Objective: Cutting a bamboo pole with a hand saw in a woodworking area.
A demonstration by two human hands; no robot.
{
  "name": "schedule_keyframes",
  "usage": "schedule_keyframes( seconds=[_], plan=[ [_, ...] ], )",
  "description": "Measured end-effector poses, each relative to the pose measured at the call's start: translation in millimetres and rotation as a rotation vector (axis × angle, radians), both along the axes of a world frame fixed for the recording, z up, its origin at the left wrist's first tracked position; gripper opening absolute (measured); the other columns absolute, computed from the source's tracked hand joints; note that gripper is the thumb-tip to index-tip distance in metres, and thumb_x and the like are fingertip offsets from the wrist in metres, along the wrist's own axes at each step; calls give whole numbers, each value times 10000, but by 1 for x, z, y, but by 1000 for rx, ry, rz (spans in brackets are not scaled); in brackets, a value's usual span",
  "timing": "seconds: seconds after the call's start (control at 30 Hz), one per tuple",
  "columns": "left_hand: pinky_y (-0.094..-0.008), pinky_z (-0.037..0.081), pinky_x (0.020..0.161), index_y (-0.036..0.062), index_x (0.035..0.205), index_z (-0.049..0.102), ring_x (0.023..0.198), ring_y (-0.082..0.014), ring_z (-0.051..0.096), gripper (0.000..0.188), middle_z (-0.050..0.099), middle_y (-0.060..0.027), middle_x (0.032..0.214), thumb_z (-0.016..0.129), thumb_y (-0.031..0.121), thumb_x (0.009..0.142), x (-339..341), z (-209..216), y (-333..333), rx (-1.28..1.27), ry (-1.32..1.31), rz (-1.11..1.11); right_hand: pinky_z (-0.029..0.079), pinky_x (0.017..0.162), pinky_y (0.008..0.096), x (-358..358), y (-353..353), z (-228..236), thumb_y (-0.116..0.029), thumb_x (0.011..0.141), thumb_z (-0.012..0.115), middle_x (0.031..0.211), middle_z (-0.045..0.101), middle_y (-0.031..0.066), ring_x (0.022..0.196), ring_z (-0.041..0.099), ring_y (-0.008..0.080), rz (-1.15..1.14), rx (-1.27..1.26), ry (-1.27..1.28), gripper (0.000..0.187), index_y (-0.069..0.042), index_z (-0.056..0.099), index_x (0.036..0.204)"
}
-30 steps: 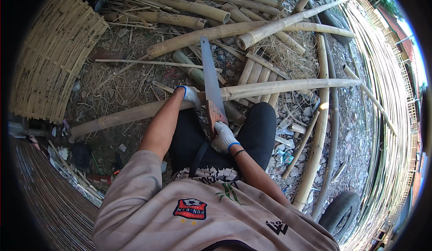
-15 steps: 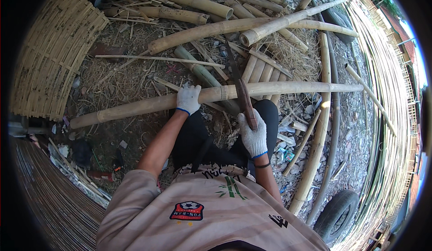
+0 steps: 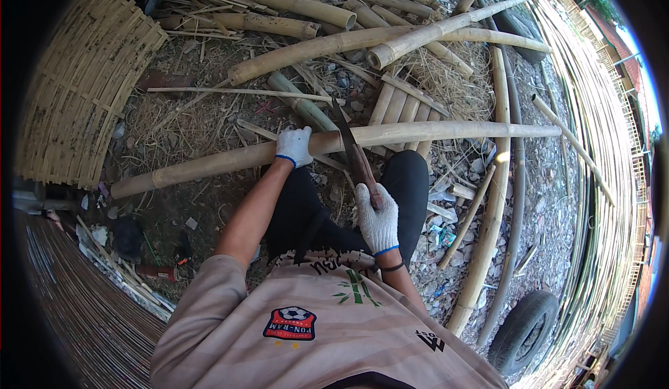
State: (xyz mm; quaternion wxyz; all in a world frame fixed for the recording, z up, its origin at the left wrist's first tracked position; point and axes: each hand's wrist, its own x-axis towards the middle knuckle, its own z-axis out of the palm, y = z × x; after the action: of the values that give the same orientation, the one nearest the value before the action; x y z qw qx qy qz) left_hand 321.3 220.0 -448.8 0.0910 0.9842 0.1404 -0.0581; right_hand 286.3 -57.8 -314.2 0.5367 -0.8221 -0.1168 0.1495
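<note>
A long bamboo pole [image 3: 432,132] lies crosswise in front of my legs. My left hand [image 3: 294,146], in a white work glove with a blue cuff, is closed over the pole left of its middle. In my right hand [image 3: 378,220], gloved the same way, is the wooden handle of a hand saw [image 3: 350,139]. The saw's dark blade crosses the pole just right of my left hand, its tip pointing away from me. Whether its teeth are cutting into the bamboo cannot be made out. A greenish bamboo piece [image 3: 304,103] runs beneath the pole.
Thick bamboo poles [image 3: 320,49] lie piled at the far side. A woven bamboo panel [image 3: 90,82] stands at left, a slatted bamboo piece [image 3: 401,113] beyond the pole. An old tire [image 3: 524,330] rests at lower right. Bundled thin strips [image 3: 596,180] line the right side.
My right hand and the saw have moved left and back toward me, so less blade reaches past the pole. My left hand has shifted slightly right, still gripping it.
</note>
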Motion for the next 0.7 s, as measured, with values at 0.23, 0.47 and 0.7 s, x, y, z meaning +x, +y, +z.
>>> schedule_keyframes(
  seconds=[0.23, 0.47, 0.7],
  plan=[
    [-499, 551, 853, 107, 1074, 595, 991, -371, 685, 479, 706, -165, 1025, 799, 275, 674, 2, 11, -11, 22, -109, 14, 479, 603, 383, -10, -11, 18, -315, 983, 673, 711, 593, 174, 593, 539, 304, -8, -61, -40, 315, -9, 617, 930],
    [-460, 551, 956, 140, 1180, 638, 1109, -352, 681, 615, 711, -161, 1183, 793, 365, 630, 33, 27, 5, -110, 225, 6, 469, 595, 386, -12, -39, 23, -296, 990, 662, 699, 573, 178, 588, 525, 310, -78, -8, 25, 299, -12, 596, 920],
    [-449, 541, 988, 138, 1200, 673, 1128, -334, 677, 671, 701, -144, 1240, 822, 415, 607, 48, 23, 20, -200, 350, -73, 430, 510, 282, -17, -47, 22, -298, 1013, 647, 646, 548, -3, 561, 518, 70, -71, -8, -59, 276, -32, 604, 953]
  ],
)
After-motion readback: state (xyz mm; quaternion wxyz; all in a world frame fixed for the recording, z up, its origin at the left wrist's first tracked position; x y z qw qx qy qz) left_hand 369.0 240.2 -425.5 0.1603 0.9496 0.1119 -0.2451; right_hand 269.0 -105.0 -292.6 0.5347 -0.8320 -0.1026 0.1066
